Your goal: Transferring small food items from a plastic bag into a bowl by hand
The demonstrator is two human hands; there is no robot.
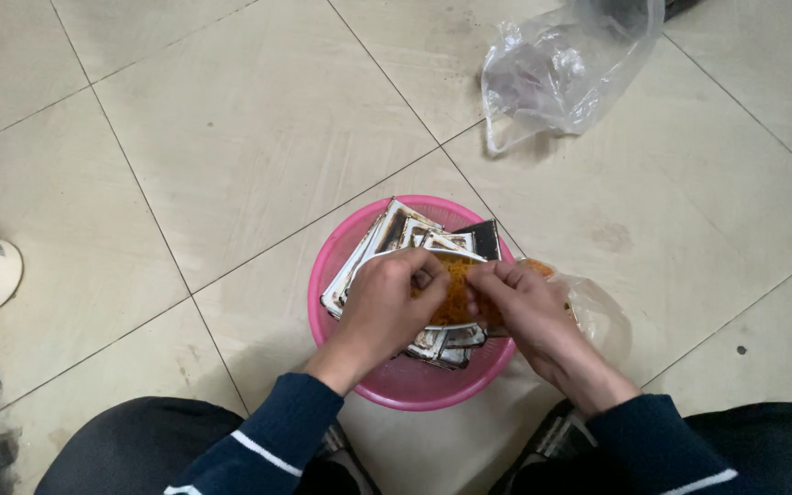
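Two hands meet over pink basket (387, 390), wrists bent down, sleeves dark blue. Left hand (387, 302) curled, fingers pinching edge of orange packet (454, 291). Right hand (524, 302) pinching same packet from other side, fingertips pressed together. Below grip: stack of small sachets (396, 229) inside basket. Right of grip, on floor: crumpled clear bag (598, 316). Far above grip: second clear plastic bag (561, 69).
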